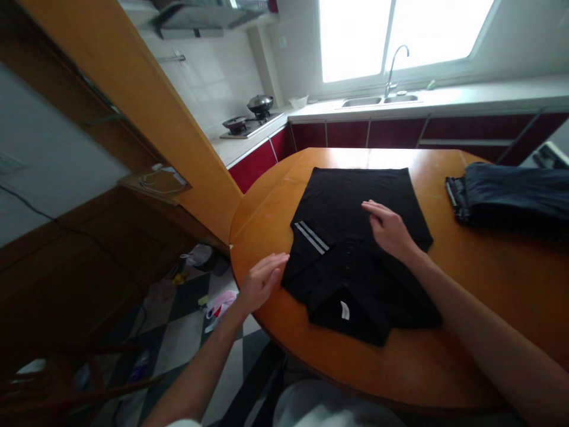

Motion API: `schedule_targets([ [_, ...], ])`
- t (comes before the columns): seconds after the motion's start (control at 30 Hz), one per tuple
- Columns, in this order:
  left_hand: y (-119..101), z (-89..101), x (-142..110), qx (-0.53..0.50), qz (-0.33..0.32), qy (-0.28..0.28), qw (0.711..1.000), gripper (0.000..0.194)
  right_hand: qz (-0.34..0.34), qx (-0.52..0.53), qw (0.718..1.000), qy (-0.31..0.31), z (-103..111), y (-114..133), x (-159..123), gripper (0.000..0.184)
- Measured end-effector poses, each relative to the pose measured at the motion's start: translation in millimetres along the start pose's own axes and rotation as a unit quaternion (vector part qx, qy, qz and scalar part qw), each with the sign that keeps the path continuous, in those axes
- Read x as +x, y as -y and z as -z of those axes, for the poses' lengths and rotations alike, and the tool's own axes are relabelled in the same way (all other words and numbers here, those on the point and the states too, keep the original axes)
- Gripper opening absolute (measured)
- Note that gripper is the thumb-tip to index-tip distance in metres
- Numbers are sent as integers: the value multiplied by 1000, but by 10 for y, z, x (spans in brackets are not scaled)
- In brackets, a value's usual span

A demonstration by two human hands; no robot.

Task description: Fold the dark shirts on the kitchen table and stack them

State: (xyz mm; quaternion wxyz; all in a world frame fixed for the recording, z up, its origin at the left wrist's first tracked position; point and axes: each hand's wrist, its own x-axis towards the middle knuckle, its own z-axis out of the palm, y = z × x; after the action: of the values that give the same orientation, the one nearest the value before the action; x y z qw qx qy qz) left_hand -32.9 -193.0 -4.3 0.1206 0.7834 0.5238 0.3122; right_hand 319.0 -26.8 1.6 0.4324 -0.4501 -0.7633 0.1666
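Note:
A black polo shirt lies partly folded on the round orange wooden table, its collar toward me and a sleeve with two white stripes on the left. My right hand rests flat on the middle of the shirt, fingers stretched out. My left hand lies flat with fingers together at the shirt's left edge, by the striped sleeve, touching the table and holding nothing.
A folded dark garment lies at the table's right. Behind are red cabinets, a sink with a tap under a bright window, and a stove with pots. Clutter lies on the checkered floor at left.

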Motion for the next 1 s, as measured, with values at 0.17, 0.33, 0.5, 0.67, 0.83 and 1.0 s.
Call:
schedule_targets([
  [0.17,109,-56,830,-7,24,-41,999,39,-123,-65,986,-87,524,-439,-1,47],
  [0.33,387,-428,1701,16,-14,7,1000,40,-179,-115,972,-103,685,-842,-200,51],
  [0.5,601,-868,1982,69,21,79,994,47,-193,-126,967,-109,619,-1070,-301,51],
  [0.67,652,-983,1791,137,19,93,986,52,-163,-161,968,-107,486,-1018,-390,47],
  [0.83,435,-895,1725,147,-15,53,988,54,-100,-188,975,-66,338,-669,-464,45],
  [1.0,233,-977,1549,143,-74,188,969,63,-88,-225,968,63,123,-500,-561,50],
])
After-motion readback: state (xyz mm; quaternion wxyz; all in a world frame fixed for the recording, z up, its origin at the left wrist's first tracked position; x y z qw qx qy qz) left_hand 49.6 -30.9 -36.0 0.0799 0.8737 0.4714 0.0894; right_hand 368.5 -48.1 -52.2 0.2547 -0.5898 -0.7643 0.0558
